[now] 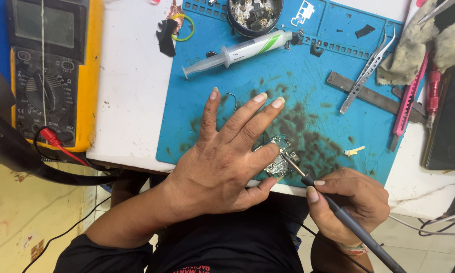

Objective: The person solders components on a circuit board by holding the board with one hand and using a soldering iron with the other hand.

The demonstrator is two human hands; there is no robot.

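A small circuit board [282,157] lies near the front edge of a stained blue work mat [308,96]. My left hand [226,157] rests flat on the mat with fingers spread, its little finger and thumb pinning the board's left side. My right hand [349,202] grips a dark soldering iron [338,212] like a pen. The iron's tip touches the board's right part.
A yellow multimeter [53,71] with red and black leads sits at the left. On the mat lie a white syringe [240,50], metal tweezers [367,71], a metal ruler [371,95] and a round tin of parts [254,15]. A pink knife [408,101] and rags [414,48] are at the right.
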